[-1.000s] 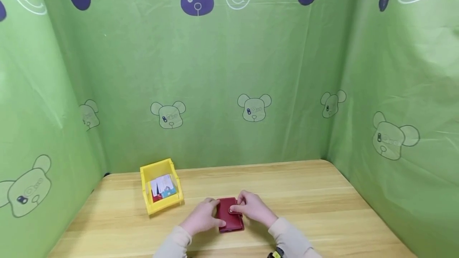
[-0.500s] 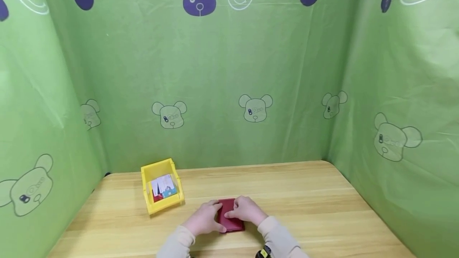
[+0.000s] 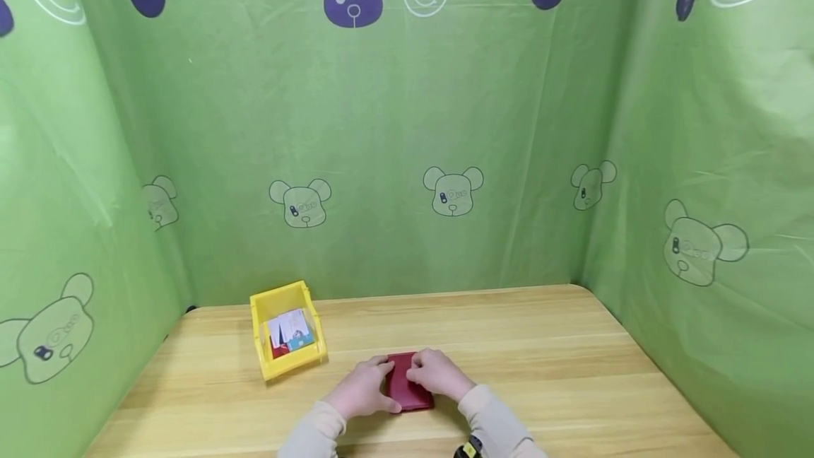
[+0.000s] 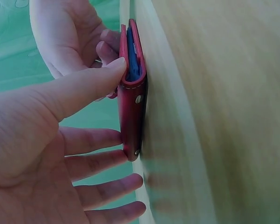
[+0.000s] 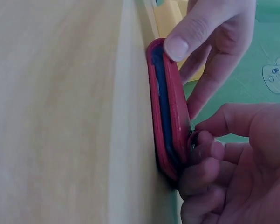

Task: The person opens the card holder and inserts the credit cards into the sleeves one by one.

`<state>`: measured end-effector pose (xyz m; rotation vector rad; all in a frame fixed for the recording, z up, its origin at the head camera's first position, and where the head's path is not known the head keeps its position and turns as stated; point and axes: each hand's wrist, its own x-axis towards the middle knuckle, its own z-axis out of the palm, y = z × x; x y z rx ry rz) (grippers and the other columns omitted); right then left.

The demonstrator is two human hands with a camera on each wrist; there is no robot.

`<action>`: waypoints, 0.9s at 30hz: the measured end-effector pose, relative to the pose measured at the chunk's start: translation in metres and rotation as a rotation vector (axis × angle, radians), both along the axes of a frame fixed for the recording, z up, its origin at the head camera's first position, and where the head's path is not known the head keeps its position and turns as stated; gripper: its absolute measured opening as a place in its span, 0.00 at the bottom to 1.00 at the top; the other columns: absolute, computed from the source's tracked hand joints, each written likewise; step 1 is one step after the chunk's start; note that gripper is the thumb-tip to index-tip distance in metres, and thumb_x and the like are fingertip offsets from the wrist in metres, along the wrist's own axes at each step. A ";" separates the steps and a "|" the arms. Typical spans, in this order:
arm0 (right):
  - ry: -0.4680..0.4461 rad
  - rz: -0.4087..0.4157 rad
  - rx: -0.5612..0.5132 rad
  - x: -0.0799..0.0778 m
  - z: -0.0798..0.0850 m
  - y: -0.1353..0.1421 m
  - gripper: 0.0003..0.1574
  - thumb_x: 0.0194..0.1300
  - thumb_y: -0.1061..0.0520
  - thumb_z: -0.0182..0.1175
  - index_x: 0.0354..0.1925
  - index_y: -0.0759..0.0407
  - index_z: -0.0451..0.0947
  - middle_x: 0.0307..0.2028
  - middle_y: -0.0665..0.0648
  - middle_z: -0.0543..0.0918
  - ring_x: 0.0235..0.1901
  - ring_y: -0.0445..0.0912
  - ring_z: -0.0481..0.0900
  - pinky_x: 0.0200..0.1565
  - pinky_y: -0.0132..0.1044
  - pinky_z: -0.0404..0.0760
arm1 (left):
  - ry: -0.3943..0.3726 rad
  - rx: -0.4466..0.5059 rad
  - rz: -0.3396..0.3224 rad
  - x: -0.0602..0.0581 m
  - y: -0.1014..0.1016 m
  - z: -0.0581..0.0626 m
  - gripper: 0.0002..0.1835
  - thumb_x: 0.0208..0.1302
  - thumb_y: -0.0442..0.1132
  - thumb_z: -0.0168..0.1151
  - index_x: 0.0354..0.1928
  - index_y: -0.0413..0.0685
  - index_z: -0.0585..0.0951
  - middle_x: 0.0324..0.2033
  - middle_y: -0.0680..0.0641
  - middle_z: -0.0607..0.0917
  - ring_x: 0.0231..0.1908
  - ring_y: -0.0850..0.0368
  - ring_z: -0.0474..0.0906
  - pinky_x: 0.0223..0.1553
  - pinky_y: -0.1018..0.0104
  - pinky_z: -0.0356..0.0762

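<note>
A dark red card wallet (image 3: 403,389) lies flat on the table between both hands. Its open edge shows blue card sleeves (image 5: 162,88) inside in the right wrist view. My left hand (image 3: 360,389) steadies its left side: the thumb presses the cover near a corner, and nearly straight, spread fingers (image 4: 100,163) touch the riveted spine. At the opposite edge, thumb and index finger of my right hand (image 3: 441,373) pinch the wallet's small strap (image 5: 194,136), the other fingers curled beneath. Most of the strap is hidden by that hand in the head view.
A yellow bin (image 3: 261,364) stands at the table's back left, holding several cards (image 3: 291,329). The wooden table (image 3: 540,366) is enclosed by green printed curtains (image 3: 381,246) at the back and both sides.
My right hand has moved slightly left over the wallet, and the strap with its snap button has gone out of sight behind it. The left hand stays at the wallet's left side.
</note>
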<state>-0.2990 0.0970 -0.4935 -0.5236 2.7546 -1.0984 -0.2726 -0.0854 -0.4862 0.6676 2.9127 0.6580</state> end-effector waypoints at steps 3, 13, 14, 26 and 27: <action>-0.069 0.023 -0.068 -0.001 -0.001 0.004 0.15 0.59 0.60 0.56 0.17 0.53 0.67 0.12 0.46 0.67 0.12 0.38 0.65 0.15 0.24 0.66 | -0.009 0.008 -0.002 0.000 0.000 -0.001 0.44 0.47 0.51 0.76 0.64 0.35 0.72 0.66 0.35 0.71 0.62 0.35 0.71 0.64 0.44 0.71; -0.233 0.034 -0.220 -0.009 0.005 0.024 0.13 0.63 0.59 0.54 0.23 0.61 0.73 0.12 0.48 0.71 0.12 0.39 0.73 0.17 0.26 0.67 | -0.020 0.045 0.010 -0.001 -0.001 -0.003 0.44 0.45 0.49 0.76 0.64 0.33 0.72 0.66 0.34 0.71 0.62 0.34 0.70 0.65 0.42 0.69; -0.224 0.022 -0.209 -0.009 0.007 0.027 0.12 0.62 0.59 0.54 0.23 0.62 0.74 0.12 0.48 0.72 0.12 0.39 0.73 0.17 0.26 0.68 | -0.024 0.047 0.011 -0.001 -0.001 -0.002 0.44 0.45 0.49 0.76 0.64 0.33 0.72 0.66 0.34 0.71 0.62 0.34 0.70 0.65 0.42 0.69; -0.155 -0.085 -0.015 -0.015 0.016 0.069 0.08 0.54 0.60 0.61 0.22 0.58 0.72 0.13 0.50 0.73 0.14 0.41 0.68 0.17 0.28 0.65 | -0.044 0.062 0.020 0.001 -0.001 -0.001 0.44 0.45 0.48 0.76 0.64 0.34 0.72 0.66 0.33 0.70 0.63 0.33 0.69 0.65 0.39 0.68; -0.149 -0.091 0.000 -0.015 0.015 0.070 0.09 0.52 0.61 0.62 0.21 0.57 0.71 0.14 0.51 0.74 0.14 0.41 0.68 0.17 0.29 0.66 | -0.047 0.065 0.021 0.001 -0.001 0.000 0.44 0.45 0.48 0.76 0.64 0.34 0.72 0.66 0.34 0.70 0.63 0.33 0.68 0.65 0.39 0.68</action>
